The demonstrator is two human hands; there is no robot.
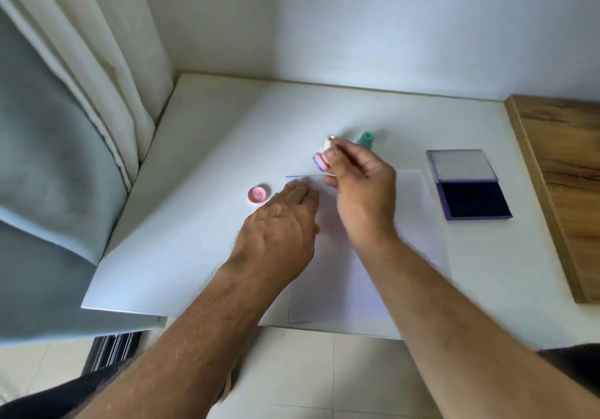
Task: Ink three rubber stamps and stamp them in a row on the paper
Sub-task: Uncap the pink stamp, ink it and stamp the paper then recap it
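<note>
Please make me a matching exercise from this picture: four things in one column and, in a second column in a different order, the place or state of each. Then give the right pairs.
Things
1. pink stamp
2. pink cap
3. ink pad
4. green stamp

Place or state
A. lies open, lid up, to the right of the paper
B. stands on the table behind the right hand
C. pinched in the right hand's fingers, above the paper's far edge
D. lies on the table just left of the left hand

Pairs: 1-C, 2-D, 3-A, 4-B
</note>
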